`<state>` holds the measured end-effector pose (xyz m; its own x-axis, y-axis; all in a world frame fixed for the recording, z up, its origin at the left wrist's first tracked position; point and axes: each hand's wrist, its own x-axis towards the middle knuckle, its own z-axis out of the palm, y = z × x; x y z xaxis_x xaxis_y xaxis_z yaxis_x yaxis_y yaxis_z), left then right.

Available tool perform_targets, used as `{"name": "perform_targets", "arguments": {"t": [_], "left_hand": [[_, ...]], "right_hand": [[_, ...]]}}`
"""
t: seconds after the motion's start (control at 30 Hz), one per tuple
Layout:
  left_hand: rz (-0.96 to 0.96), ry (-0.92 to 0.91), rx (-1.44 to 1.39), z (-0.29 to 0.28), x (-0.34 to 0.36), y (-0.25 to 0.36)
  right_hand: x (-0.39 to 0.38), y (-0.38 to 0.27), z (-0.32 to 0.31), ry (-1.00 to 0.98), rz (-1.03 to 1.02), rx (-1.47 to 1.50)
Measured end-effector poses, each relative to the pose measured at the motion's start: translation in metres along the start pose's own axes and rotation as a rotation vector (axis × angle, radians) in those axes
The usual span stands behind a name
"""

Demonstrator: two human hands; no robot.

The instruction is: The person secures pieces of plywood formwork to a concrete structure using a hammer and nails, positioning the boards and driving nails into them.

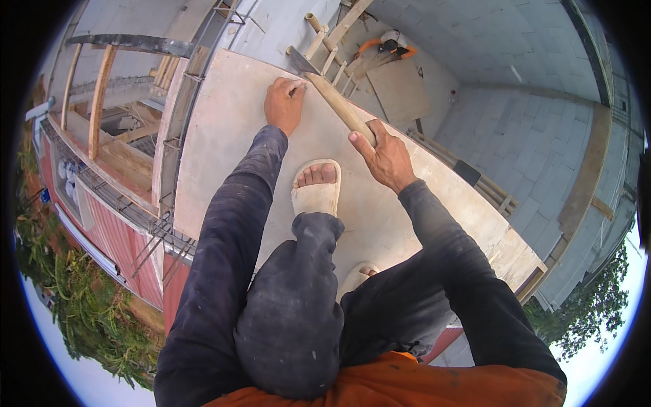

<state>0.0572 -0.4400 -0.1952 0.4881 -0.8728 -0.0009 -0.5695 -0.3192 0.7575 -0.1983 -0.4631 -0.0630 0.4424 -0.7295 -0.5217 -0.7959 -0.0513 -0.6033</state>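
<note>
My right hand is wrapped round the pale wooden handle of a hammer. Its dark metal head points up and left, past the far edge of a plywood sheet. My left hand is closed in a pinch at that edge, close to the hammer's head. Whatever sits between those fingertips is too small to make out. Both my feet stand on the sheet in pale sandals, one forward between my arms, the other partly hidden by my leg.
The sheet's right edge drops to a lower level, where another person bends by a loose board. Wooden poles lean beyond the far edge. Steel rebar runs along the left. A grey block wall rises at right.
</note>
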Motion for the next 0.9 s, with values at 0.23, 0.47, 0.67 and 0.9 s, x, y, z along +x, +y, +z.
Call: {"name": "perform_targets", "arguments": {"t": [0.23,0.47,0.67,0.9], "left_hand": [[-0.135,-0.153,-0.055,-0.004,0.007,0.000],[0.471,-0.286,0.574,-0.051,0.065,-0.029],[0.128,-0.787,0.819,-0.046,0.092,-0.024],[0.176,-0.724,0.812,-0.049,0.096,-0.042]], "right_hand": [[0.007,0.023,0.013,-0.012,0.046,-0.057],[-0.001,0.020,-0.003,-0.032,0.043,-0.011],[0.005,0.020,-0.008,-0.104,0.090,-0.021],[0.018,0.004,-0.022,-0.073,-0.156,0.005]]}}
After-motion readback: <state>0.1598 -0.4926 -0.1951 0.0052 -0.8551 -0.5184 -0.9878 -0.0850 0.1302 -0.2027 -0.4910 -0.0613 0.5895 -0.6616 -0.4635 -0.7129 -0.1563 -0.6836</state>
